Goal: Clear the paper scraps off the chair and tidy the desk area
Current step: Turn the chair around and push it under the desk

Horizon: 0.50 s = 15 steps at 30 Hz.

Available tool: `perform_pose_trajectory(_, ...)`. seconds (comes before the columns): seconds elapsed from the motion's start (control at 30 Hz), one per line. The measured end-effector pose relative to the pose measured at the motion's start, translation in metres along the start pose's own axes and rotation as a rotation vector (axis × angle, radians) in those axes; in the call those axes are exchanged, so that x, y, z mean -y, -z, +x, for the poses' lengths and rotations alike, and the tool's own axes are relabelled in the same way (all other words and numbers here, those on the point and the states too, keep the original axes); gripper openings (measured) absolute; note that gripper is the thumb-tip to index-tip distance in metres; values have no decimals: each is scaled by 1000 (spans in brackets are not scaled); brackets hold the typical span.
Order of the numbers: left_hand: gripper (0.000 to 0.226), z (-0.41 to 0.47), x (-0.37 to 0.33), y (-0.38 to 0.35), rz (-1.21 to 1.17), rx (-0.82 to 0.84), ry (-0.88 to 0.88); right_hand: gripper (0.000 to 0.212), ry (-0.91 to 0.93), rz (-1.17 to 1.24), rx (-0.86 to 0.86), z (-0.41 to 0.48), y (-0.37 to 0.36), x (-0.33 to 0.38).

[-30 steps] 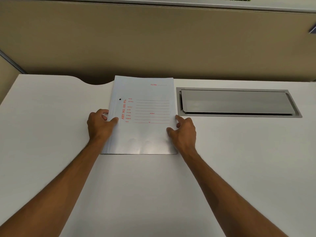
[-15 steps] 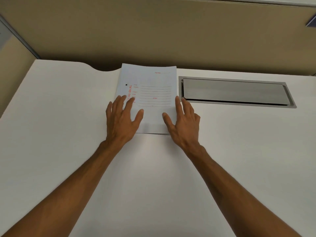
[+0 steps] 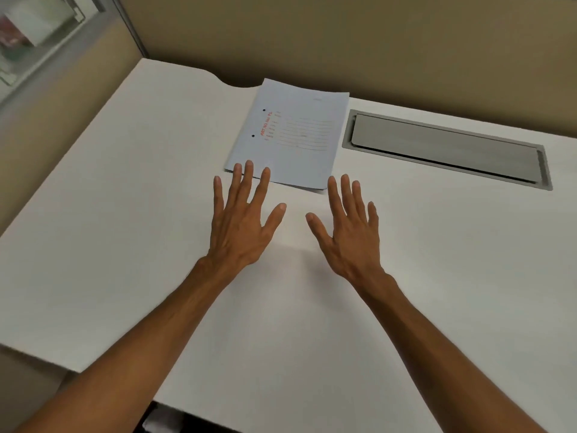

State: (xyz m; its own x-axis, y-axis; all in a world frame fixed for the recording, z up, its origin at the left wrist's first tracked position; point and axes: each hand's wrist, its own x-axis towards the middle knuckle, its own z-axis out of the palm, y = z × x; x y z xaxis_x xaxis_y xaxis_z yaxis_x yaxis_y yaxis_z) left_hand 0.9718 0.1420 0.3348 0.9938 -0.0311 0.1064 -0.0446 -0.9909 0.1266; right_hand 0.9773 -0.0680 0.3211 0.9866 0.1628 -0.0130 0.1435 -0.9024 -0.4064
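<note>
A pale blue file folder (image 3: 295,135) with red print and two punch holes lies flat at the back of the white desk (image 3: 125,214), against the partition. My left hand (image 3: 243,220) hovers just in front of it, fingers spread, its fingertips over the folder's near left corner. My right hand (image 3: 346,226) is open too, fingers apart, a little short of the folder's near right corner. Neither hand holds anything. No paper scraps or chair seat are clearly visible.
A grey metal cable-tray lid (image 3: 446,150) is set into the desk to the right of the folder. Tan partition walls (image 3: 343,42) close off the back and left. The desk's front edge shows at the lower left, with something dark below it (image 3: 162,417).
Both hands let go of the folder's sides, flattened on it, then drew back toward me with fingers spread. The folder stays at the back of the desk. The view shifted right and down.
</note>
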Motion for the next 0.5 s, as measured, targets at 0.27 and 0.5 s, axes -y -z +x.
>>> perform_pose_trajectory(0.27,86,-86,-25,25,-3,-20,104,78,74,26,54,-75,13,1)
perform_pose_trajectory(0.5,80,-134,-39,40,-1,-50,174,78,115,54,74,-118,21,14)
